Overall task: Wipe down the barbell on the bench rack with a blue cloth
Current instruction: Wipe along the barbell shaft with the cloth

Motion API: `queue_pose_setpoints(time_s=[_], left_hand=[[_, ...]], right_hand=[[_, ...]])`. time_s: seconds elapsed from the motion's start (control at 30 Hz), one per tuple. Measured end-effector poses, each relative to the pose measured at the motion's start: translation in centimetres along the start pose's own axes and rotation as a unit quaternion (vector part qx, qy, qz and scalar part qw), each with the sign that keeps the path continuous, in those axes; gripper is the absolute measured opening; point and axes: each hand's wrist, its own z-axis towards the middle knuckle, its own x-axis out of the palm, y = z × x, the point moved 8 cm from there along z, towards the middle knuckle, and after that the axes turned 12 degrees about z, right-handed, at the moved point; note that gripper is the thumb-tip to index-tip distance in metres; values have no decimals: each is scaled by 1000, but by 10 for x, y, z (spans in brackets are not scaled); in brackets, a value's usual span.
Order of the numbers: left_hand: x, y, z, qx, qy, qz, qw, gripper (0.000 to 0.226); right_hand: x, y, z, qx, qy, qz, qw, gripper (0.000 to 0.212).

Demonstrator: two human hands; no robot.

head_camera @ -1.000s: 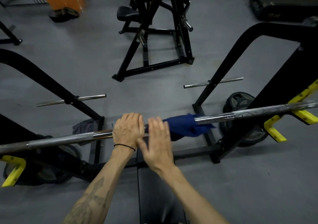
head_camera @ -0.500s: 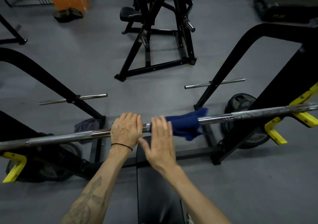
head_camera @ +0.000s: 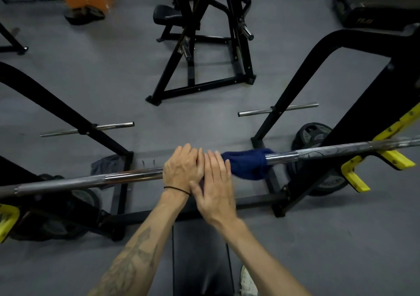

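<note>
**Cloth mid-bar, hands side by side**

Across the near middle of the view, the barbell [head_camera: 109, 180] lies on the bench rack's yellow hooks [head_camera: 395, 159], running from low left to higher right. The left hand [head_camera: 183, 169] curls over the bar and grips it. The right hand [head_camera: 216, 182] sits just beside it, touching it, fingers straight and laid over the bar with the blue cloth [head_camera: 247, 164] draped round the bar and bunched at their right side. Whether the fingers pin the cloth's edge I cannot tell; the hand is blurred.

Risks, as I judge them: flat fingers hold the cloth only loosely, so a fast stroke could leave it behind or drop it to the floor. A hard sideways push might also roll or slide the bar on its hooks, though the left hand steadies it.

Counted: one barbell, one blue cloth, two hands, two chrome plate pegs [head_camera: 277, 109], one black bench pad [head_camera: 202, 261], one grey rag [head_camera: 106, 166] on the floor.
</note>
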Motion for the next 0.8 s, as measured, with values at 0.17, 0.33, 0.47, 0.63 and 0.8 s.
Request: queue_pose_setpoints(time_s=[0.17,0.33,0.47,0.63,0.8], left_hand=[[0,4,7,-26,20,12,999,44],[31,11,20,-70,259,44,962,49],[26,10,20,-81,242,35,966,49],[3,6,9,-34,118,-14,992,44],[-4,-1,12,-17,74,-11,997,41]], right_hand=[[-58,-73,2,-113,59,-135,983,67],[-93,-99,-3,122,-116,-63,984,72],[-8,-4,-9,8,-1,-6,1000,74],[-64,-67,-5,-82,27,-102,991,64],[-63,-66,-9,113,-91,-25,989,71]])
